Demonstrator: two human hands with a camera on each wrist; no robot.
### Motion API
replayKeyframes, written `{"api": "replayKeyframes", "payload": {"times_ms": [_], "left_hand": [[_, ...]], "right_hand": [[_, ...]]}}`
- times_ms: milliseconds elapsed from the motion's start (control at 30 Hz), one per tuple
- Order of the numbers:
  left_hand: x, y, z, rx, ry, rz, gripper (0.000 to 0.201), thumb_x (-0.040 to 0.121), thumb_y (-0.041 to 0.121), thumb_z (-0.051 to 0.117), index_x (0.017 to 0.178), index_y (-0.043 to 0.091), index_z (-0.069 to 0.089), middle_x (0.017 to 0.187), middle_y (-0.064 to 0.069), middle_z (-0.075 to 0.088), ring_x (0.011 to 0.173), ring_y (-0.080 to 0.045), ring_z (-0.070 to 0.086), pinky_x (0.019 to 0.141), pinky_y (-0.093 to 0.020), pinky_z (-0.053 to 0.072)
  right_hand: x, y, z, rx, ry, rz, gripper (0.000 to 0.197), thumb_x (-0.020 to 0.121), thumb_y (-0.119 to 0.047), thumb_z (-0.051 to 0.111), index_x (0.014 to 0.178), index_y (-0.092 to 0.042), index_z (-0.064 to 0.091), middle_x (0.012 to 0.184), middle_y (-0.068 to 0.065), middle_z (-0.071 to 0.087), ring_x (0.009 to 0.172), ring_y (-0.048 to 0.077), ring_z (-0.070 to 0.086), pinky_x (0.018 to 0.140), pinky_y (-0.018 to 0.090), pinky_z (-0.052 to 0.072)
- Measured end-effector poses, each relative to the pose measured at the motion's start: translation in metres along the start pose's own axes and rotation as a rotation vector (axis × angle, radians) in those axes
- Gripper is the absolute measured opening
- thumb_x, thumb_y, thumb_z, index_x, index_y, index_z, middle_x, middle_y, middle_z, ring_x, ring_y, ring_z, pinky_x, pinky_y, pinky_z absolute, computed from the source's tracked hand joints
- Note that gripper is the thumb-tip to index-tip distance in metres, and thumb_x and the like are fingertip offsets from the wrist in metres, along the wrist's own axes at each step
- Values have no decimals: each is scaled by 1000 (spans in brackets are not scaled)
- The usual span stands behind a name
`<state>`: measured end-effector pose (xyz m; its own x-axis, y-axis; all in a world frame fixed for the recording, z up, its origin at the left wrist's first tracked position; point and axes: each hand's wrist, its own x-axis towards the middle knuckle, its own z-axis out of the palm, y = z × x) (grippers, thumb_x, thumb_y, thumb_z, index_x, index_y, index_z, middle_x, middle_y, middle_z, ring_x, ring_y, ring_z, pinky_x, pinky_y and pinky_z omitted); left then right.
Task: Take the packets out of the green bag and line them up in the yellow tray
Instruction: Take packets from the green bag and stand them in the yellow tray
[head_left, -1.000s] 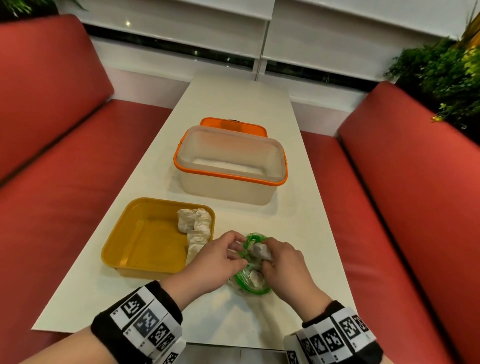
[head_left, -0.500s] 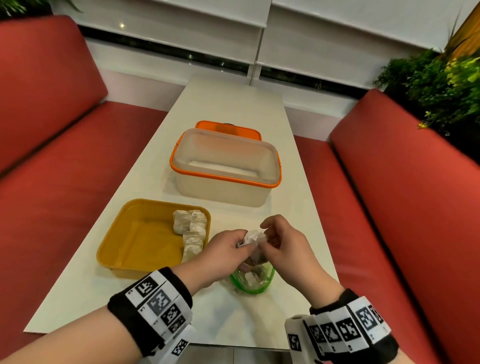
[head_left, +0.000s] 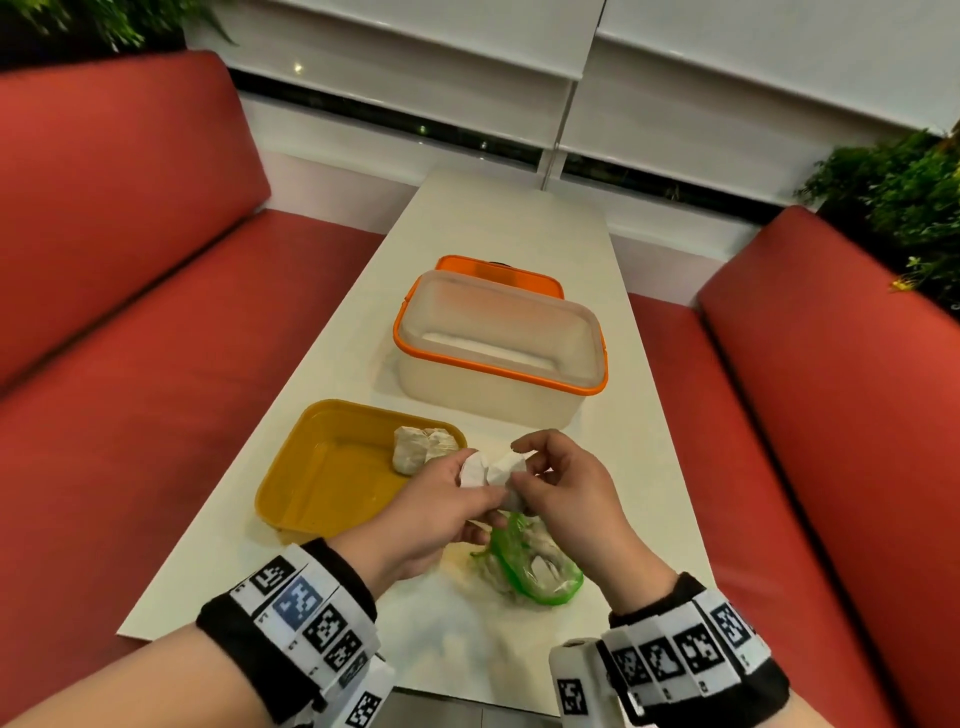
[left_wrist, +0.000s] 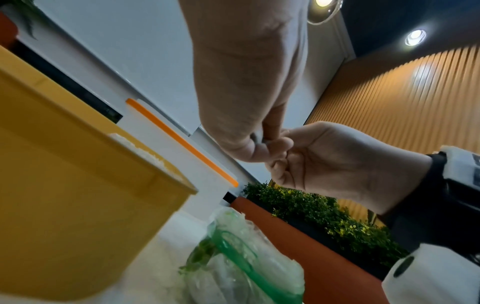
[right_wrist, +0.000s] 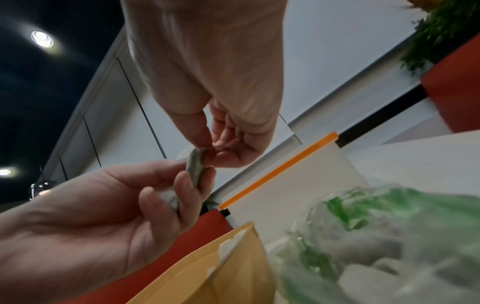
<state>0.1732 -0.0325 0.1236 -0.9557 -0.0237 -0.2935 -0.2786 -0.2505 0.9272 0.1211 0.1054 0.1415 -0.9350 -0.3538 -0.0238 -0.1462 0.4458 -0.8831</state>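
I hold a white packet (head_left: 488, 470) above the table between both hands. My left hand (head_left: 467, 491) grips its left part with curled fingers. My right hand (head_left: 519, 465) pinches the other end; the right wrist view shows this packet (right_wrist: 195, 164) edge-on between thumb and finger. Below the hands the green bag (head_left: 530, 566) lies slumped on the table with more packets inside, and no hand touches it. The yellow tray (head_left: 322, 488) sits just left of the hands. A few packets (head_left: 421, 447) lie along its right side.
A translucent box with an orange rim (head_left: 498, 353) stands beyond the tray, its orange lid (head_left: 498, 267) behind it. The narrow white table (head_left: 467, 639) runs between red benches (head_left: 156, 415) on both sides. Plants stand at the far corners.
Both hands rose out of the green bag with one packet and carried it up and slightly towards the tray. The bag stayed on the table, let go.
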Motion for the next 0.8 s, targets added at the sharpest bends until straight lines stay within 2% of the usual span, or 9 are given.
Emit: {"api": "replayKeyframes", "payload": {"times_ms": [100,133,200,267,367,467,600,700,800], "left_hand": [[-1,4,-16,176,90,41,9,86,14,65,94,16,61,71,1,69,55,-11,56,45,-22,41],[-2,5,-23,231,103,54,7,86,16,64,93,16,62,70,-1,68,54,-11,55,45,-24,41],[-4,7,-34,325,120,82,3,86,16,61,88,16,62,69,-3,66,51,-10,54,45,-25,41],[-7,10,-46,397,151,108,6,85,16,62,85,21,62,67,0,66,47,-8,54,45,-24,42],[-9,14,-65,458,199,118,12,83,16,66,84,26,61,61,5,64,46,-7,54,46,-25,44],[-9,14,-89,393,268,77,6,85,18,63,91,19,61,70,-6,68,53,-14,57,50,-28,46],[-6,10,-111,145,380,-29,18,89,9,47,107,10,51,86,-15,66,59,-20,56,46,-26,43],[-6,6,-119,49,358,-69,21,92,3,39,111,6,49,90,-19,65,64,-23,62,49,-26,50],[-4,-1,-125,-14,353,-71,20,94,0,37,110,6,48,95,-19,65,74,-24,68,55,-27,56]], "right_hand": [[4,-12,11,-214,-54,-164,14,81,-11,64,89,-22,63,82,-8,62,66,4,57,62,18,47],[6,-18,15,-288,-81,-226,10,81,-12,64,85,-22,62,79,-9,62,68,4,55,62,17,44],[12,-26,21,-395,-154,-292,7,81,-14,64,78,-20,61,71,-8,60,68,7,52,63,23,44],[19,-34,27,-481,-220,-309,6,83,-17,64,78,-19,61,69,-8,59,67,11,52,64,27,44],[32,-50,35,-533,-274,-329,8,82,-17,64,76,-18,60,67,-6,58,65,13,52,61,28,43],[47,-65,45,-578,-271,-345,10,82,-16,64,75,-22,59,67,-7,56,65,13,51,61,30,44],[69,-70,63,-669,-295,-331,8,84,-15,61,78,-20,60,72,-3,58,70,18,54,60,32,45],[85,-62,80,-776,-366,-298,9,85,-14,58,79,-21,58,76,-2,58,72,19,52,55,26,38],[98,-52,97,-866,-442,-261,6,83,-13,57,80,-18,60,81,2,61,75,21,53,58,26,39]]}}
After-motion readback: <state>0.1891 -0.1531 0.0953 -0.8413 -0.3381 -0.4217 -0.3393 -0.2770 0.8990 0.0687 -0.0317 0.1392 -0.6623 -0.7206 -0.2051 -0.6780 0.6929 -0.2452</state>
